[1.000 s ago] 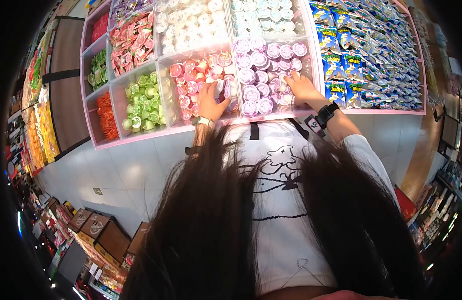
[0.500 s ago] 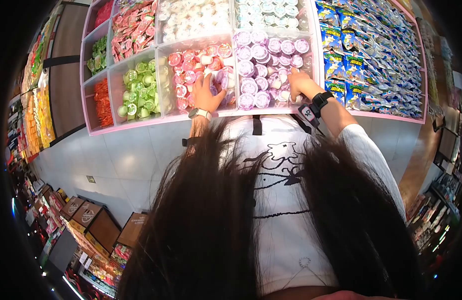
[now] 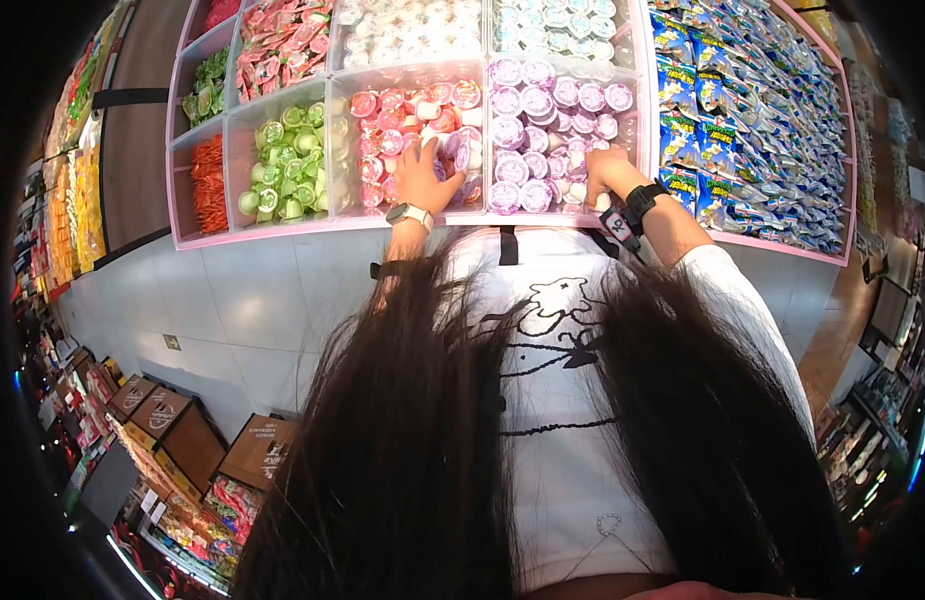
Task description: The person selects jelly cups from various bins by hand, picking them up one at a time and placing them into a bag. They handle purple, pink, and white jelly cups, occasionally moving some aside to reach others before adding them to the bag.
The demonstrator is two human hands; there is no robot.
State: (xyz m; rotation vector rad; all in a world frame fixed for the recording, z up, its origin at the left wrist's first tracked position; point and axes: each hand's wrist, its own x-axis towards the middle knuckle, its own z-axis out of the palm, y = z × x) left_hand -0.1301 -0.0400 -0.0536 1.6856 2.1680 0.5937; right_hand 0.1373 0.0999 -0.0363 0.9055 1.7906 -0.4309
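My left hand (image 3: 426,182), with a watch on its wrist, reaches over the front of the compartment of red jelly cups (image 3: 391,103). Its fingers are spread, and a few purple jelly cups (image 3: 466,150) lie beside the thumb and fingertips among the red ones. One compartment to the right, my right hand (image 3: 609,172) is at the right side of the purple jelly cups (image 3: 523,165). Its fingers curl down among the cups; the fingertips are mostly hidden, so what they grip cannot be made out.
Green jelly cups (image 3: 288,165) and red-orange packets (image 3: 209,185) fill compartments to the left. White cups (image 3: 413,30) and pale blue-lidded cups (image 3: 558,25) lie behind. Blue snack bags (image 3: 718,150) stand right. The pink bin edge (image 3: 333,228) runs before me; cardboard boxes (image 3: 173,415) are lower left.
The view has shifted slightly, so the bins sit a little further right. Both hands stay in about the same places among the cups, with the right hand's fingers slightly more tucked in.
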